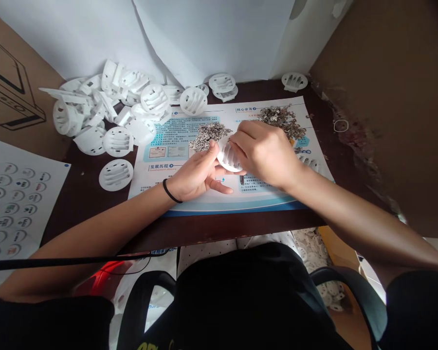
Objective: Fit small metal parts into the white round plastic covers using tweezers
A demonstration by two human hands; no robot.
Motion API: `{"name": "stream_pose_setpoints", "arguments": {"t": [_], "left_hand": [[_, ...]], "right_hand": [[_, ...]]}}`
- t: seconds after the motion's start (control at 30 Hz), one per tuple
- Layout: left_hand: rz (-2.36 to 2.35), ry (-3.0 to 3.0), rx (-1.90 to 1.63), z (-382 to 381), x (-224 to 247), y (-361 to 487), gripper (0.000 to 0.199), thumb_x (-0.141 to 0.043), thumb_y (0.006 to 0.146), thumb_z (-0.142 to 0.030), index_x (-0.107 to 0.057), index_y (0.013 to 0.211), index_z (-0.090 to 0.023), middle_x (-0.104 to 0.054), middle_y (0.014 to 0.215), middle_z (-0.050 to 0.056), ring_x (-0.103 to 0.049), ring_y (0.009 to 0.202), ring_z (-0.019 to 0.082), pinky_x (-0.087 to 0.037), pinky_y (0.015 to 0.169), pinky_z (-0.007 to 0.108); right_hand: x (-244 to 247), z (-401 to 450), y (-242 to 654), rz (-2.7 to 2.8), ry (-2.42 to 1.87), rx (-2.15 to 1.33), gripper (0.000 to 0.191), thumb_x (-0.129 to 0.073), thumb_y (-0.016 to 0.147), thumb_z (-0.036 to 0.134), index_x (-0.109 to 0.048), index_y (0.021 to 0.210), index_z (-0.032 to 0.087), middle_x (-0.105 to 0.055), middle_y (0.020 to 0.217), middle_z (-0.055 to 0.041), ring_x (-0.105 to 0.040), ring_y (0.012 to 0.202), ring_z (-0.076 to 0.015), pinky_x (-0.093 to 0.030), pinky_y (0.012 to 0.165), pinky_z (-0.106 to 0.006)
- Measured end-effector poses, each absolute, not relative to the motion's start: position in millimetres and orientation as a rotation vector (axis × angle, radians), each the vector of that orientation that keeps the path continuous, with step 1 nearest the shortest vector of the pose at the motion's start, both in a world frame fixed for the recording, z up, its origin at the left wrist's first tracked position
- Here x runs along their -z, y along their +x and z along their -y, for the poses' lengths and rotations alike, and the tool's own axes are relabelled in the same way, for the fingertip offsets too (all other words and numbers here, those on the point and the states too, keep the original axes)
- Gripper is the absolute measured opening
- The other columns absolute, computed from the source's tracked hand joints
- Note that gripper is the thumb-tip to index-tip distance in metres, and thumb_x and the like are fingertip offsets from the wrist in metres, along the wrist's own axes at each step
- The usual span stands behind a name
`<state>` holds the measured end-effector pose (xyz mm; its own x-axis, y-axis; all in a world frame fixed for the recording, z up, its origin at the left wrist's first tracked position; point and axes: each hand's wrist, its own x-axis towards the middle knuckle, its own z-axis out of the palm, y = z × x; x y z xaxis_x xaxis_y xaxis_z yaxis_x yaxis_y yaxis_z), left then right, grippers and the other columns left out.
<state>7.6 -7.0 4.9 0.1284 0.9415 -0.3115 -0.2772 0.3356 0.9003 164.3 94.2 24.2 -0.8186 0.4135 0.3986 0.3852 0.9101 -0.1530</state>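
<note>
head view, and it's close fingertip work, right over the printed sheet (237, 207) on the dark table (204, 229)! the left hand (193, 179) has one white slotted disc (229, 156) pinched at its left edge, thumb on top, the other fingers spread below. over comes the right hand (268, 151), fingers bunched narrow at the disc's far right side; whether a small part sits between those fingertips, i cannot tell, they hide it.

so the step in hand looks like fine handling at the disc's face, both hands meeting on one piece. from this pose, i'd judge, any move calls for a steady left pinch, light right fingertips and a clear sight of those slots.

around them: one heap of small metal pieces (209, 137) lies just beyond the left hand, another metal heap (285, 121) beyond the right. far left, a jumbled pile of white discs (155, 99), with a single flat disc (116, 175) at its near side. and there's a black band (170, 192) round the left wrist!
</note>
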Motion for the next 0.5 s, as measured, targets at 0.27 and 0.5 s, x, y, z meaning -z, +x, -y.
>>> {"name": "stream_pose_setpoints", "arguments": {"t": [0.27,0.5], "left_hand": [[-1.075,0.743,-1.080,7,-10,13,0.077,-0.039,0.097,-0.070,-0.050,0.151,-0.015,-0.066,0.138,0.019,-0.068,0.124,0.030,-0.065,0.063,0.022],[-1.113,0.785,-1.058,8,-11,14,0.075,-0.038,0.098,-0.069,-0.050,0.150,-0.016,-0.067,0.137,0.017,-0.067,0.126,0.029,-0.067,0.068,0.024]], "right_hand": [[-26,-93,162,2.580,-0.649,-0.112,0.022,-0.045,0.095,0.015,-0.064,0.085,0.016,-0.059,0.084,-0.0079,-0.053,0.075,-0.0164,-0.039,0.066,-0.033],[-33,-98,162,2.583,-0.750,-0.180,0.021,-0.044,0.098,0.020,-0.061,0.086,0.018,-0.062,0.088,-0.0058,-0.049,0.070,-0.0128,-0.037,0.067,-0.031]]}}
